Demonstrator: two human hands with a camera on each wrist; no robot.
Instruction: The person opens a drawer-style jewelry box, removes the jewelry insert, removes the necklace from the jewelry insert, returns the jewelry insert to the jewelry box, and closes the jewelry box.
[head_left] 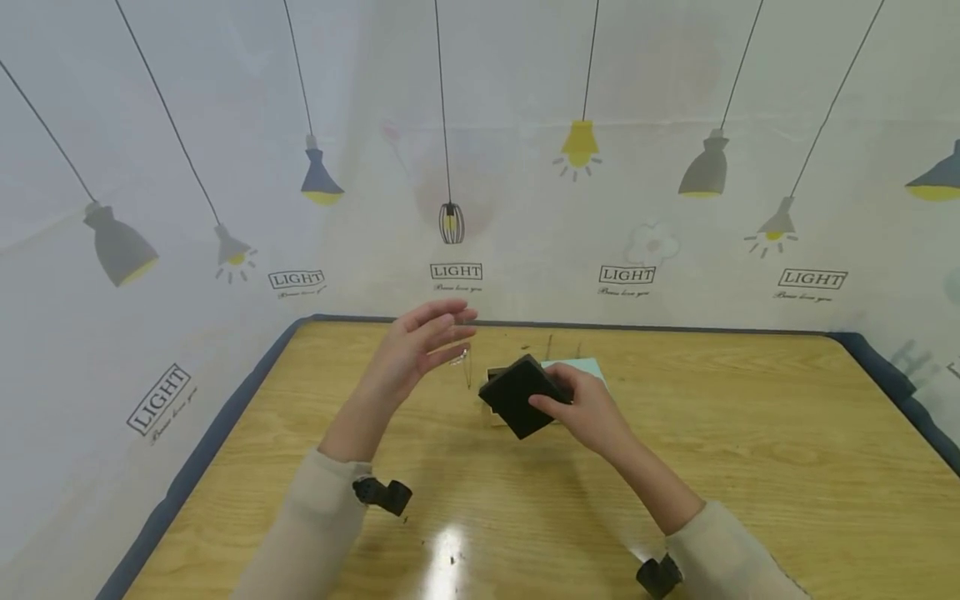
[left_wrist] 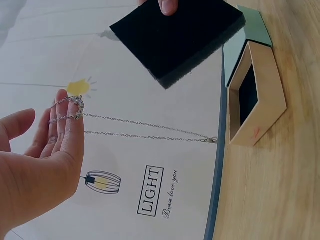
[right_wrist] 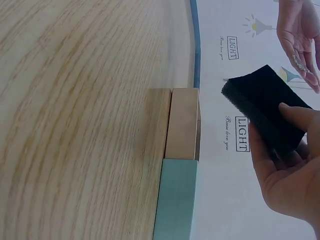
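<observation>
A printed wall covering (head_left: 517, 67) with hanging-lamp drawings rises behind a wooden table (head_left: 750, 417). Over the table are 2 hands. The right hand (head_left: 588, 408) is clamped on a black pad (head_left: 521, 400), thumb on 1 face and fingers behind. The left hand (head_left: 420, 342) has its fingers extended and slightly bent, the thumb apart from them; nothing is clamped in it.

On the table, below the hands, stand 2 box pieces, side by side and close together. The mint-green piece (right_wrist: 177, 200) shows only its outer faces, so its contents cannot be told. The tan box (right_wrist: 182, 122) sits with its opening upward; its inside looks dark in the left wrist view, and whether that is lining or shadow cannot be told. The pad is held in the air above this box, outside it.

Smallest is a silver necklace (left_wrist: 78, 102), also outside the box: it is draped over the left fingers, its sparkling part against them, and 2 strands of fine chain hang down to meet at the clasp.
</observation>
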